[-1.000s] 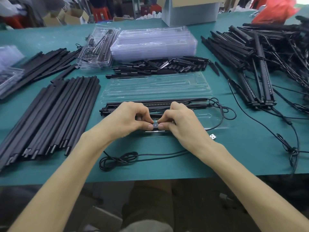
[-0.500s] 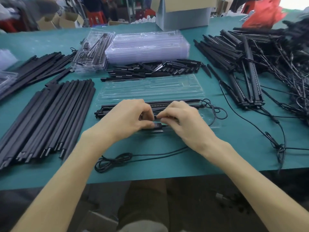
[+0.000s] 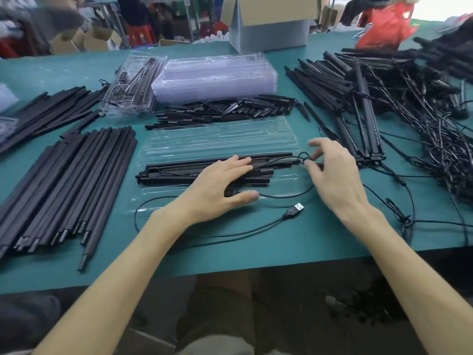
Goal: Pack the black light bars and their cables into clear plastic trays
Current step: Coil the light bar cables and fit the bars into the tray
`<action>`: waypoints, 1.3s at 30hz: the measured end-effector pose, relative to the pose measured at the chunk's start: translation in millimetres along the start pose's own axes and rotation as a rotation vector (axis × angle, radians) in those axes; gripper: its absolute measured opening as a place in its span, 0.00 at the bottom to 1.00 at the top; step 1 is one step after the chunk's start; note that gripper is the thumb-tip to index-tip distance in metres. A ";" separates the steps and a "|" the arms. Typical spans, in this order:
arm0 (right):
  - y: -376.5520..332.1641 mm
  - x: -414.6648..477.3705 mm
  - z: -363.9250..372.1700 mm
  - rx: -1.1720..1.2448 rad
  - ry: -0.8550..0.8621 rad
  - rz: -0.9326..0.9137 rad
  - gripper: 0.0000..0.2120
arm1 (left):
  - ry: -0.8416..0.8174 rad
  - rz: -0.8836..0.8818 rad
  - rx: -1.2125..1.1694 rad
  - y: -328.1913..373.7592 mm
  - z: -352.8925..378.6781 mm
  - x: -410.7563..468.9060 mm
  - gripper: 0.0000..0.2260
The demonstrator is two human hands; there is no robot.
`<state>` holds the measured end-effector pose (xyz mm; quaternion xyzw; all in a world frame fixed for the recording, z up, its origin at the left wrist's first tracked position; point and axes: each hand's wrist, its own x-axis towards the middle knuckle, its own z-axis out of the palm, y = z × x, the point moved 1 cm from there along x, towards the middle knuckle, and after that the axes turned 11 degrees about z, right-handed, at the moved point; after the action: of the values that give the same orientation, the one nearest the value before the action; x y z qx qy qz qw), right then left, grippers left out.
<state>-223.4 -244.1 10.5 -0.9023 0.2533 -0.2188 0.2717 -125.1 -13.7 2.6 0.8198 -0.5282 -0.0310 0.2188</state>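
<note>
We see the left hand point(image 3: 220, 185) lying flat on the black light bars point(image 3: 179, 170), its fingers point(image 3: 238, 162) straight and together, pressing them into the near half of a clear plastic tray point(image 3: 281, 187) on the green surface point(image 3: 256, 247). The thumb rests on the cable point(image 3: 281, 195) in the tray's front channel. The right hand point(image 3: 332, 175) hovers at the bars' right end, fingers bent and spread over a cable loop point(image 3: 303, 156); we cannot tell whether they pinch it. A USB plug point(image 3: 294, 209) lies on the surface just in front of the tray. Behind it sits a stack of empty trays point(image 3: 215, 78), and a tangled heap of bars and cables point(image 3: 384, 103) lies to the right
</note>
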 end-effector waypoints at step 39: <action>19.9 -11.1 -10.1 0.283 -0.047 0.097 0.10 | -0.004 0.012 0.171 -2.9 10.9 -5.5 0.22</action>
<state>-244.2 -255.9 3.3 -0.8466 0.2569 -0.2179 0.4120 -128.1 -11.4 -9.4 0.8324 -0.5342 0.0138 0.1472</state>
